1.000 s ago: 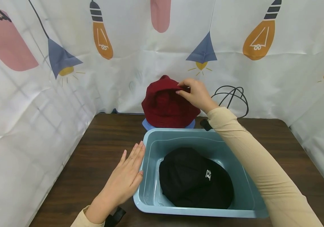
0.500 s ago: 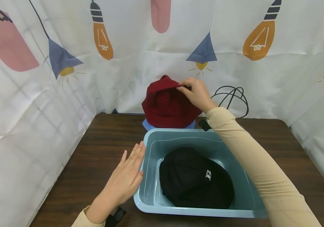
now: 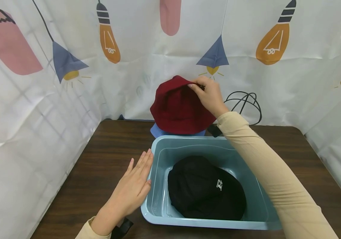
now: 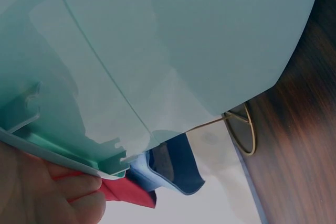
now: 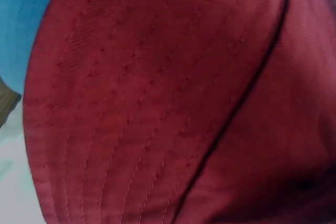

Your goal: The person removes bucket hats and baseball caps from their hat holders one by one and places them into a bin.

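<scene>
My right hand (image 3: pixel 208 94) pinches the upper right edge of a dark red bucket hat (image 3: pixel 180 111) behind the basin. Stitched rows on the red brim fill most of the right wrist view. Below the red hat, a light blue hat (image 3: pixel 157 131) shows only in part. My left hand (image 3: pixel 132 184) rests with straight fingers along the left rim of a blue-green plastic basin (image 3: pixel 210 223). Inside that basin lies a black cap (image 3: pixel 201 189) with a small white emblem. In the left wrist view, the fingers (image 4: pixel 79 195) touch the basin's outer wall (image 4: pixel 131 51).
A black wire frame (image 3: pixel 245 103) stands at the back right, partly hidden by my right forearm. Dark wood-grain tabletop (image 3: pixel 98 172) surrounds the basin. White printed fabric (image 3: pixel 146 66) hangs close behind the table's back edge and along both sides.
The pinched edge of the red hat has risen slightly, and the hat has tilted and shifted up with my right hand. My left hand and the black cap have stayed in place.
</scene>
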Demonstrator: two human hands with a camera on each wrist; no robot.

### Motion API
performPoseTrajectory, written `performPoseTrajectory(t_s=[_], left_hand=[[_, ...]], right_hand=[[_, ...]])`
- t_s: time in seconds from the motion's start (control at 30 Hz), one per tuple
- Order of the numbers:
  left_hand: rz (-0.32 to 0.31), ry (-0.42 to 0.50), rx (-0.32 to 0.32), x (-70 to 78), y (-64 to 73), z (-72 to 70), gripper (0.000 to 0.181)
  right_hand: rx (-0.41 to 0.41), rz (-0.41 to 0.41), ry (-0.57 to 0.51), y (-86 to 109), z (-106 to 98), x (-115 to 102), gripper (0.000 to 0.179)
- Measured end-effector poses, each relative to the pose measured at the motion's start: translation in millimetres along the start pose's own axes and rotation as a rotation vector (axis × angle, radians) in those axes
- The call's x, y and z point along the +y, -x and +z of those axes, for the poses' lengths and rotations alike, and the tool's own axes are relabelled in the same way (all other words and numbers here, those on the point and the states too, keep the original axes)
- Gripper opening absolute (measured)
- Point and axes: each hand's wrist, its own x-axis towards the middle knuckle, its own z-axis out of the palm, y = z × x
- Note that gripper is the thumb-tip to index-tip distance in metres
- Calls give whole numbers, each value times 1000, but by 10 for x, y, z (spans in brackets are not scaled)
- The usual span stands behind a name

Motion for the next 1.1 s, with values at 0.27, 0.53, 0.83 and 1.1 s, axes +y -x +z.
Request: performPoseTrajectory(t_s=[0.27, 0.53, 0.83, 1.1], left_hand=[[4, 3, 4, -2, 0, 1, 65], [1, -4, -10, 3, 1, -10, 65], [8, -6, -1, -4, 1, -1, 65], [3, -1, 7, -3, 3, 0, 65]], right_hand=[[11, 50, -81, 2, -46, -36, 17], [-66, 133, -67, 21, -62, -61, 31], [-118, 123, -44, 12, -81, -64, 36], [-161, 48, 39, 11, -132, -81, 16]])
